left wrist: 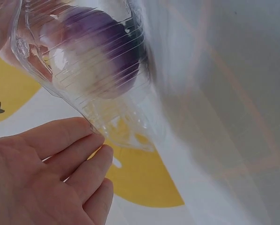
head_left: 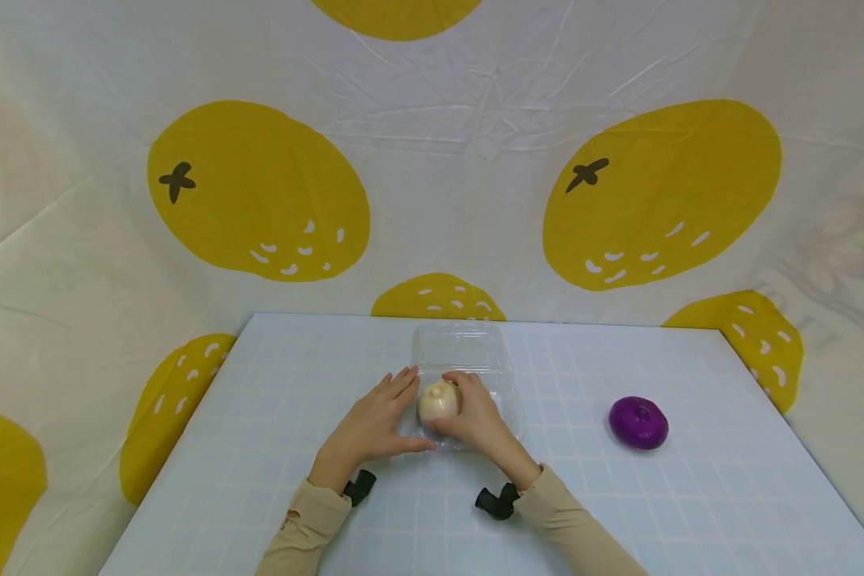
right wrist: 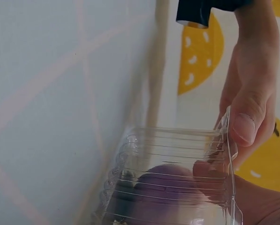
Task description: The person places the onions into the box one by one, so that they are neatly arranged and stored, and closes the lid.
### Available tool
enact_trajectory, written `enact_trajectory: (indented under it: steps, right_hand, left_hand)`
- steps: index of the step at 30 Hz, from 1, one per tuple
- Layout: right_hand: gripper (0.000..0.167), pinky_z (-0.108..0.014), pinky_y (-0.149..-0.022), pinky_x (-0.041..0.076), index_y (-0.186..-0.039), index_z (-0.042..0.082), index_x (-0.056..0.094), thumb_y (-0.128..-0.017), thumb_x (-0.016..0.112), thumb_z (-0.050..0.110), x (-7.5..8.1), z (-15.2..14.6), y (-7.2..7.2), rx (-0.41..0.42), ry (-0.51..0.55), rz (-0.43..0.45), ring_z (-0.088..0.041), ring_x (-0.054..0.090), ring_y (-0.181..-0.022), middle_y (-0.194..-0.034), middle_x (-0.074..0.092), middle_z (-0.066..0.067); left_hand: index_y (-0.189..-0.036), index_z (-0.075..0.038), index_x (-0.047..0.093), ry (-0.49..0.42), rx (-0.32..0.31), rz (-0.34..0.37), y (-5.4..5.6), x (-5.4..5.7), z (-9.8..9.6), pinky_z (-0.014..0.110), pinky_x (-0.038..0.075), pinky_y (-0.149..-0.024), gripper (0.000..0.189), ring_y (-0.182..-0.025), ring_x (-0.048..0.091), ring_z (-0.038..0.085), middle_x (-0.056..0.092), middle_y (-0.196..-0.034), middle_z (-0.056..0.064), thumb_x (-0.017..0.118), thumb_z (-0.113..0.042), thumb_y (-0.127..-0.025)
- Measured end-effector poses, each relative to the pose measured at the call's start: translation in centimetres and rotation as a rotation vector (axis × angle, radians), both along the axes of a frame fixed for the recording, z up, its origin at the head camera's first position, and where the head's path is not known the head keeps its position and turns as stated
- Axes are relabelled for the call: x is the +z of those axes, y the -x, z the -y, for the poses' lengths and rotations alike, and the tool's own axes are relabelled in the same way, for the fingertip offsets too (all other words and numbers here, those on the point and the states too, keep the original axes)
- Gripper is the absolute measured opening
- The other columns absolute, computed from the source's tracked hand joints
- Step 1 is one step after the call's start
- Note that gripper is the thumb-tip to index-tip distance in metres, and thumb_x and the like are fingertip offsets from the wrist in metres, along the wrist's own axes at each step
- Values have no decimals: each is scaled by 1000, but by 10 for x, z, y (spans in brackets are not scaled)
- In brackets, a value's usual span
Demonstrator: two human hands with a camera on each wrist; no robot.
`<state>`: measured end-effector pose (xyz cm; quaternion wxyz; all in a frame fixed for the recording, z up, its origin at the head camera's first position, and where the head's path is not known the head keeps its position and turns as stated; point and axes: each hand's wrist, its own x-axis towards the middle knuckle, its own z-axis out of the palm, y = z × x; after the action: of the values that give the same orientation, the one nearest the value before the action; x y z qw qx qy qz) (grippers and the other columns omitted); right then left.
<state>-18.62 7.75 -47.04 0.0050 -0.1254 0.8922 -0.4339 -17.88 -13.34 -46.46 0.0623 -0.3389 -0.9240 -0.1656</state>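
A turnip (head_left: 438, 404), white above and purple below, sits in the base of a clear plastic clamshell box (head_left: 500, 400). My right hand (head_left: 481, 416) grips it between thumb and fingers from the right. On the left side of the box, my left hand (head_left: 370, 424) spreads its thumb away from straight fingers; in the left wrist view their fingertips (left wrist: 95, 129) touch or nearly touch the rim. Through the ribbed wall, the right wrist view shows the turnip's purple part (right wrist: 163, 187). A dark patch beside it is too unclear to name.
The box's clear lid (head_left: 461, 348) lies folded back toward the table's far edge. A purple, onion-like vegetable (head_left: 638, 422) rests to the right on the pale checked table (head_left: 691, 504). Behind the table hangs a cloth (head_left: 461, 192) printed with yellow fruit.
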Motion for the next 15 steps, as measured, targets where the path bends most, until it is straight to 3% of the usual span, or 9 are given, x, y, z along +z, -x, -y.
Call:
enact_trajectory:
  steps: [15]
  right_hand:
    - [79, -52, -88, 52, -132, 2, 56, -67, 93, 26, 11, -4, -4, -12, 19, -24, -33, 57, -108, -126, 56, -19]
  left_hand:
    - [-147, 7, 40, 13, 7, -3, 1, -3, 1, 47, 28, -118, 105, -144, 33, 31, 33, -158, 18, 71, -66, -78]
